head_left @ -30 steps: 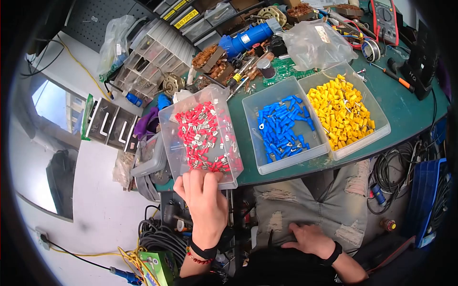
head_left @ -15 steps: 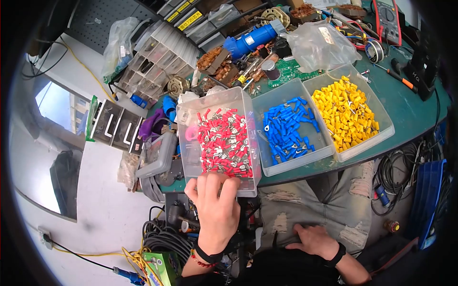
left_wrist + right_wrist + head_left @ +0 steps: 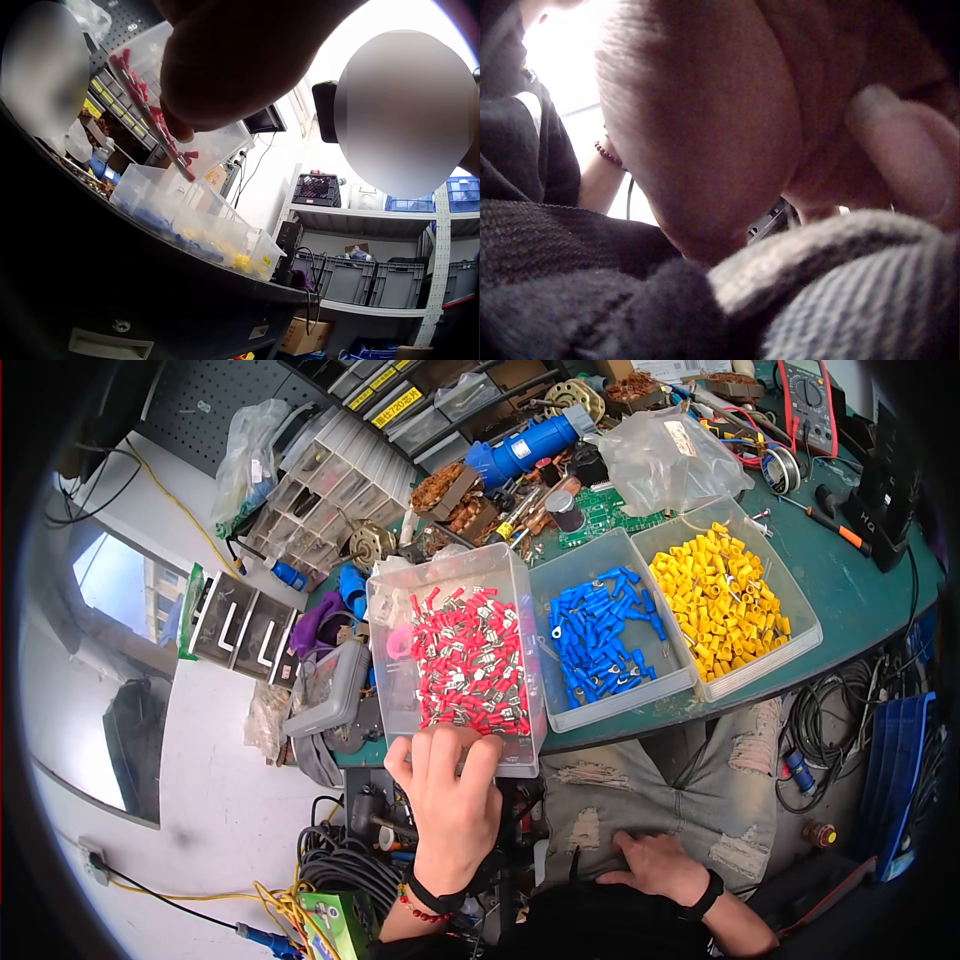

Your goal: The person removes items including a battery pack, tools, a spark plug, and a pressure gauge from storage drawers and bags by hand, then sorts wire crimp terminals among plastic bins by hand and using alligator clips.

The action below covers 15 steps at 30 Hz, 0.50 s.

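Observation:
My left hand (image 3: 450, 790) grips the near wall of a clear plastic bin (image 3: 395, 700) holding many red insulated crimp terminals (image 3: 470, 660) with bare metal ends. The bin overhangs the table's front edge in the head view. In the left wrist view, that hand (image 3: 232, 71) covers part of the bin's wall, and red terminals (image 3: 154, 112) show along its bottom. To the right stand a bin of blue crimp terminals (image 3: 600, 630) and one of yellow crimp terminals (image 3: 725, 605). My right hand (image 3: 655, 870) rests on the thigh of the ripped jeans (image 3: 600, 790), fingers relaxed.
Behind the bins lie a blue industrial plug (image 3: 525, 450), a green circuit board (image 3: 610, 515), and a plastic bag (image 3: 675, 455). A screwdriver (image 3: 835, 525) and multimeter (image 3: 808, 410) are at the right. Left of the red terminals' bin sits a grey plastic case (image 3: 335, 685).
My left hand and the bin of red terminals have moved right, up beside the blue terminals' bin, and the red terminals lie differently. Over the last half second little moved. My right hand stayed put.

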### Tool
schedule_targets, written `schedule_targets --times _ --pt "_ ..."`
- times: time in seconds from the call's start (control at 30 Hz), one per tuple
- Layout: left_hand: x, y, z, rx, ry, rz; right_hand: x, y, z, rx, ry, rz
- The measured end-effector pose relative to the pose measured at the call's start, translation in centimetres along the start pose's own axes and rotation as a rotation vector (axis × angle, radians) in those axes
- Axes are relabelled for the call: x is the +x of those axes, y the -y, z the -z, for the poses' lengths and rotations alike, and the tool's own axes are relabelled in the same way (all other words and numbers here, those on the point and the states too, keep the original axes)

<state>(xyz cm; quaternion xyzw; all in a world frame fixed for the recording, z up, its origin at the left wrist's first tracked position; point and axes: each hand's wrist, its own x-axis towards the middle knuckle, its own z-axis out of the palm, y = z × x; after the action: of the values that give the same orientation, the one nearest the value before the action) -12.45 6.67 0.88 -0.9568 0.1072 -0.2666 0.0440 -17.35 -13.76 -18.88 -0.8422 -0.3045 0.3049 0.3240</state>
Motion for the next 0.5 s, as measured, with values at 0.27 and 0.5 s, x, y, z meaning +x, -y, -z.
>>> schedule_targets --times 0.27,0.5 --pt "0.6 0.4 -0.3 -0.049 -0.037 0.002 -0.1 0.1 0.1 0.02 0.013 -0.022" --pt "2.2 0.6 -0.2 -0.044 -0.097 -0.084 -0.1 0.0 0.0 0.013 -0.048 0.042"
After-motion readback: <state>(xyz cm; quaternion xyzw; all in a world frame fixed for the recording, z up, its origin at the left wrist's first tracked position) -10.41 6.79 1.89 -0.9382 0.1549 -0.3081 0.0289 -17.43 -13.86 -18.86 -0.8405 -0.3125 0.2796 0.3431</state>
